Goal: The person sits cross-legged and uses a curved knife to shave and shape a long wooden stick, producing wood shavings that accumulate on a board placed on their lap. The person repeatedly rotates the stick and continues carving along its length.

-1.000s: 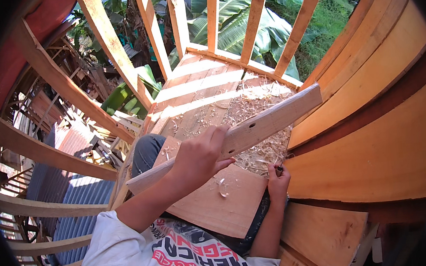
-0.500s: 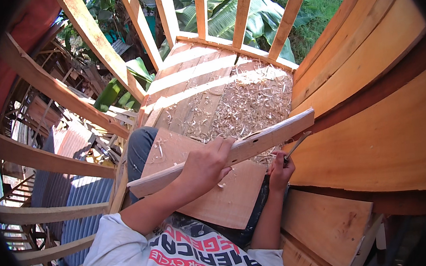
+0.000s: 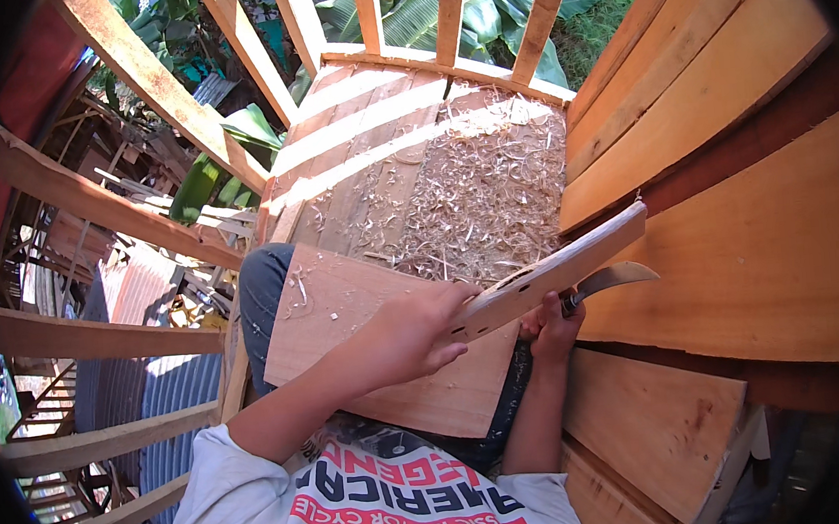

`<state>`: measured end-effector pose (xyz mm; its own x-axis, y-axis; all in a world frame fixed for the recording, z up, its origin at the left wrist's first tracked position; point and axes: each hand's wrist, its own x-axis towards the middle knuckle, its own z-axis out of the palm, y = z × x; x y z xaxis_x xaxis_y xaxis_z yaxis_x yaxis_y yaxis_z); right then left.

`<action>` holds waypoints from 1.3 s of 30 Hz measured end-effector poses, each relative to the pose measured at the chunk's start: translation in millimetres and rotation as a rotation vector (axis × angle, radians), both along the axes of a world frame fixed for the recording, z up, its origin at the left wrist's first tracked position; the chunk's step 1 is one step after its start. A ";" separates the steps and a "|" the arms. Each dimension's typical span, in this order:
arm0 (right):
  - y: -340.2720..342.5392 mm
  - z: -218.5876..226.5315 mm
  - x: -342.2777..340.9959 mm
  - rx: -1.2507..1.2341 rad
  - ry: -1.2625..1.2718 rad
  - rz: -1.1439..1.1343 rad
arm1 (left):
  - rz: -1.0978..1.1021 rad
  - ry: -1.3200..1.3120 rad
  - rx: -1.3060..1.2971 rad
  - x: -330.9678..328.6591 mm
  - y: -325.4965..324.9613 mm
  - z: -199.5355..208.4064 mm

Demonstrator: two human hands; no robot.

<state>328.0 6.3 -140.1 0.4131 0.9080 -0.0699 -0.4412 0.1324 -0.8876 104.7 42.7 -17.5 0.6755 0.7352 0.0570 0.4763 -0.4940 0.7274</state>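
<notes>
My left hand [image 3: 410, 334] is closed around a pale wooden strip [image 3: 573, 268] with a few small dark holes in its side. The strip slants up to the right, and its lower end is hidden behind my hand and forearm. Below it, my right hand [image 3: 551, 330] grips the dark handle of a curved knife [image 3: 618, 277]. The blade points right, just under the strip's far end; I cannot tell whether they touch. Across my lap lies a flat wooden board [image 3: 450, 397], with a few shavings on its left part.
Curled wood shavings [image 3: 483, 193] cover much of the plank floor [image 3: 333, 160] ahead. Wooden railing posts [image 3: 154, 76] stand at left and front. A plank wall [image 3: 725, 258] rises close on the right, with a wooden box-like piece [image 3: 654, 421] beside my right arm.
The strip has shifted right and tilts more steeply; its left end no longer shows. My right hand has turned the knife, so the blade's broad side now faces up. The view has shifted slightly.
</notes>
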 end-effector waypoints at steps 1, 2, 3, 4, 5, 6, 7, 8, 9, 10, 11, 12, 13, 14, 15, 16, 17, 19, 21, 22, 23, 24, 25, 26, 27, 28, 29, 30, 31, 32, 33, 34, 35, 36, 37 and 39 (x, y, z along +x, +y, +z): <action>-0.8 3.5 -1.7 -0.014 0.030 -0.015 | -0.051 -0.025 -0.167 -1.8 4.6 4.1; -1.4 7.6 -2.7 -0.027 0.059 -0.032 | -0.102 -0.050 -0.335 -3.6 10.0 10.9; -1.9 12.1 -4.1 -0.041 0.088 -0.049 | -0.154 -0.076 -0.503 -5.1 13.4 13.9; -3.3 18.7 -8.5 -0.043 0.123 -0.032 | -0.158 -0.125 -0.598 -8.9 12.0 9.1; -4.4 25.8 -14.5 -0.044 0.157 -0.017 | -0.162 -0.174 -0.693 -14.3 9.0 -0.5; -4.9 30.4 -20.6 -0.046 0.191 -0.002 | -0.166 -0.223 -0.788 -19.3 6.1 -8.2; -4.8 32.8 -24.1 -0.010 0.257 0.016 | -0.181 -0.252 -0.827 -21.4 3.5 -13.5; -3.7 34.5 -28.0 0.027 0.323 0.034 | -0.197 -0.280 -0.866 -23.4 1.1 -18.0; -3.3 36.3 -31.7 0.064 0.389 0.052 | -0.211 -0.308 -0.905 -24.6 -1.2 -23.2; -2.7 39.1 -35.2 0.072 0.413 0.063 | -0.251 -0.312 -0.901 -25.5 -3.3 -32.0; -2.3 42.1 -38.7 0.080 0.438 0.074 | -0.290 -0.317 -0.896 -26.1 -5.2 -42.0; -2.0 45.2 -41.6 0.088 0.463 0.087 | -0.328 -0.321 -0.890 -27.1 -7.3 -48.5; -0.6 47.9 -43.2 0.081 0.432 0.088 | -0.339 -0.355 -1.040 -26.5 -8.0 -49.5; 0.6 50.6 -45.1 0.073 0.401 0.090 | -0.348 -0.388 -1.191 -25.5 -8.7 -50.2; 1.4 54.0 -47.4 0.066 0.371 0.093 | -0.357 -0.421 -1.341 -26.0 -9.6 -50.7; 2.9 60.9 -50.7 -0.020 0.304 0.057 | -0.325 -0.437 -1.350 -27.9 -8.8 -50.1; 3.5 69.3 -54.7 -0.106 0.236 0.020 | -0.292 -0.453 -1.360 -30.1 -8.3 -48.8; 3.8 72.5 -60.0 -0.164 0.101 -0.002 | -0.260 -0.486 -1.355 -35.5 -6.5 -45.4; -0.1 63.4 -61.3 -0.109 -0.034 0.028 | -0.262 -0.520 -1.326 -41.6 -3.5 -41.0; -2.8 59.0 -61.8 -0.061 -0.113 0.109 | -0.235 -0.565 -1.346 -46.0 -2.4 -38.1; -5.8 55.3 -61.8 -0.013 -0.192 0.189 | -0.208 -0.611 -1.366 -50.3 -1.3 -34.8; -8.4 53.5 -63.6 0.035 -0.271 0.269 | -0.181 -0.656 -1.385 -54.6 -0.3 -31.7; -9.6 56.2 -69.5 0.003 -0.422 0.248 | -0.150 -0.697 -1.419 -58.5 0.9 -30.5; -9.9 61.0 -74.6 -0.010 -0.540 0.276 | -0.118 -0.738 -1.452 -62.6 2.1 -29.5; -10.1 69.2 -80.1 -0.025 -0.659 0.302 | -0.087 -0.779 -1.486 -66.6 3.0 -28.3; -11.0 74.4 -84.0 -0.041 -0.775 0.327 | -0.056 -0.780 -1.471 -70.1 2.7 -25.6; -12.5 75.4 -83.0 -0.004 -0.830 0.340 | -0.024 -0.780 -1.456 -73.6 2.0 -22.7; -11.8 78.2 -85.5 0.004 -0.885 0.342 | 0.007 -0.781 -1.441 -76.8 1.3 -19.8; -11.7 82.9 -88.7 0.008 -0.943 0.344 | 0.017 -0.768 -1.425 -79.5 0.1 -17.6; -11.3 87.3 -92.0 0.012 -1.001 0.347 | 0.027 -0.756 -1.410 -81.9 -1.2 -15.3; -10.4 91.2 -95.8 0.016 -1.034 0.346 | 0.037 -0.743 -1.394 -84.1 -2.6 -14.0; -9.1 94.9 -100.0 0.022 -1.066 0.347 | 0.043 -0.712 -1.369 -86.1 -5.1 -13.4; -8.4 96.8 -103.6 0.029 -1.097 0.349 | 0.049 -0.682 -1.344 -87.8 -7.9 -13.2; -8.2 94.9 -106.1 0.035 -1.132 0.340 | 0.055 -0.652 -1.318 -89.2 -10.1 -12.5; -7.8 91.2 -107.2 0.043 -1.170 0.331 | 0.068 -0.631 -1.281 -89.1 -11.7 -9.1; -7.2 91.8 -108.1 0.040 -1.234 0.308 | 0.095 -0.589 -1.206 -88.1 -15.3 1.7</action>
<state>219.9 -0.9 -48.3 -0.0439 0.9702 0.2383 0.6544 0.2082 -0.7270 16.5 27.4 -15.8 0.7187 0.5746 -0.3916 -0.0593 0.6118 0.7888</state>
